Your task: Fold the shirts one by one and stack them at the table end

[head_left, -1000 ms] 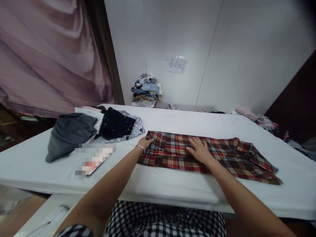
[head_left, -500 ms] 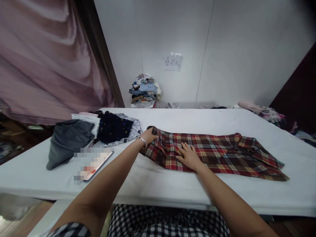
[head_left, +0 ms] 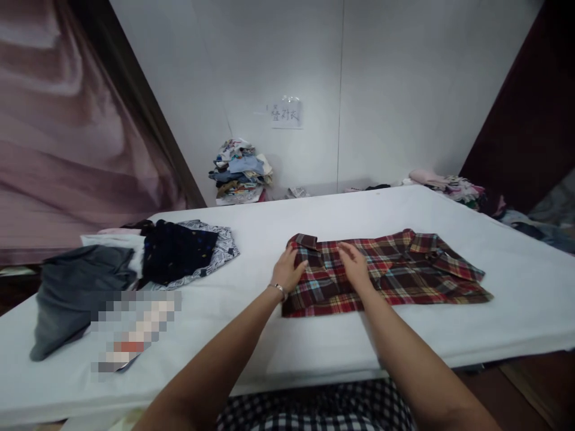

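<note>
A plaid shirt in red, brown and cream [head_left: 395, 269] lies across the white table, its left end folded over. My left hand [head_left: 288, 270] is at the shirt's left edge, fingers apart, resting on the fold with a bracelet at the wrist. My right hand [head_left: 354, 263] is over the middle-left part of the shirt, its fingers spread a little and holding nothing. Whether its fingertips touch the cloth is hard to tell.
On the left of the white table [head_left: 251, 335] lie a grey garment [head_left: 83, 290], a dark navy one [head_left: 177, 251] and a blurred-out flat object [head_left: 139, 335]. Stacked clothes [head_left: 242, 173] stand by the wall; more clothes [head_left: 458, 188] lie at the right.
The shirt's left end is now folded over, so the shirt looks shorter. My left hand has moved off the bunched cloth and opened. The view has shifted right.
</note>
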Demonstrator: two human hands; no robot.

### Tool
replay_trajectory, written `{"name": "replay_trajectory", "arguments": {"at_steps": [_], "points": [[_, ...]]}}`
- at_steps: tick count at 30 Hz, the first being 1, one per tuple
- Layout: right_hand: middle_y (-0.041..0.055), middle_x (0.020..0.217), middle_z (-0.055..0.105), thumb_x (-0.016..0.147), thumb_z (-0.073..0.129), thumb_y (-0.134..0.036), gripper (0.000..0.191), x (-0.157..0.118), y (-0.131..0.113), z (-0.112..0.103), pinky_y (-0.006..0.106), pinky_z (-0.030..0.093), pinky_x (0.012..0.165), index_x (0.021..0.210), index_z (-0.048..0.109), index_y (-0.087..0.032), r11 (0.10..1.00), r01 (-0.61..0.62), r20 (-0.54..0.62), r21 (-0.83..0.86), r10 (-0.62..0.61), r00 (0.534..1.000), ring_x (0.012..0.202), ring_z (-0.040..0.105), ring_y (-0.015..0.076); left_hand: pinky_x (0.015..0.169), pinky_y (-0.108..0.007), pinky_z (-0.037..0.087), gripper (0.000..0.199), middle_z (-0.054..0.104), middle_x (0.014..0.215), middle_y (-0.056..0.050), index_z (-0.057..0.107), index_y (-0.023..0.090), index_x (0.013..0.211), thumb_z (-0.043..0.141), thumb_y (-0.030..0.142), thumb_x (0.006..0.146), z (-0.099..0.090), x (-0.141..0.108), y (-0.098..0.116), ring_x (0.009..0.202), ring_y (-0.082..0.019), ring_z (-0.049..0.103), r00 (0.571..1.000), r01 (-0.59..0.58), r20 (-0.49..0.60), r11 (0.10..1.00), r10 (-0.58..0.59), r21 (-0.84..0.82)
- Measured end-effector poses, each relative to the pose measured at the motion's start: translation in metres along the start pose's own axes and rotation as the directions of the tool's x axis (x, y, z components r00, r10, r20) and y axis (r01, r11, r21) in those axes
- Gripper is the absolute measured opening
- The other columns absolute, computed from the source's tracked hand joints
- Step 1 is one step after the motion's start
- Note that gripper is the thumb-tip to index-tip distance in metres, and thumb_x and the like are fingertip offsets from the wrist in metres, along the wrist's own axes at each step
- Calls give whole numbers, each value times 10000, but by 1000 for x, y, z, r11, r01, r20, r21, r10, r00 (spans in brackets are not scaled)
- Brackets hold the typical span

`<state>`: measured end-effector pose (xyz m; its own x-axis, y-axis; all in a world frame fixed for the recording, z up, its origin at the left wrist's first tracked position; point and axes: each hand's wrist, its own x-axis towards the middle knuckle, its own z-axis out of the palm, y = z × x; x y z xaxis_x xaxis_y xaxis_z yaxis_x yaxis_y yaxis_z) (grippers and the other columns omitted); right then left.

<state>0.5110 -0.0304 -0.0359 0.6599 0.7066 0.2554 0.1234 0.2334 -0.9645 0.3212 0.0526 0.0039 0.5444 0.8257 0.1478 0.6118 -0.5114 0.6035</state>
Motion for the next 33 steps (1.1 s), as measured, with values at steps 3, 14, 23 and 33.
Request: {"name": "replay_trajectory", "arguments": {"at_steps": [3, 14, 23, 33], "points": [[102, 1173, 661, 796, 574, -397, 443, -9, 7, 11, 402, 465, 955, 1189, 603, -195, 986, 69, 152, -149, -46, 987, 1039, 633, 222, 1147, -457, 232, 591, 321, 1519, -146, 433, 140, 1368, 471, 456, 870, 12, -7, -4, 1431, -281, 197, 996, -23, 86, 982, 7, 186], [144, 1270, 595, 778, 614, -424, 728, 40, -3, 38, 393, 420, 968, 1415, 382, -160, 767, 39, 214, -640, 129, 968, 1157, 562, 268, 1128, -584, 132, 574, 335, 1521, -96, 466, 247, 1349, 430, 551, 864, 27, -16, -2, 1434, -291, 181, 990, -116, 108, 961, 91, 252], [135, 1083, 684, 831, 512, -275, 403, 63, -7, 48, 382, 461, 882, 1204, 586, -142, 630, 36, 158, -776, 138, 978, 1018, 627, 267, 1007, -362, 410, 468, 572, 1326, -131, 512, 161, 1281, 448, 399, 884, 2, -22, -19, 1197, -237, 544, 959, 251, -76, 941, -274, -229], [124, 1533, 284, 930, 362, -479, 592, -33, -28, 44, 507, 166, 1122, 1443, 355, -183, 418, 409, 477, -811, 68, 876, 1424, 198, 278, 938, -370, 444, 479, 642, 1219, -135, 536, 183, 1219, 595, 379, 786, 2, -3, -27, 1121, -272, 600, 939, 339, 11, 923, -343, -180]]}}
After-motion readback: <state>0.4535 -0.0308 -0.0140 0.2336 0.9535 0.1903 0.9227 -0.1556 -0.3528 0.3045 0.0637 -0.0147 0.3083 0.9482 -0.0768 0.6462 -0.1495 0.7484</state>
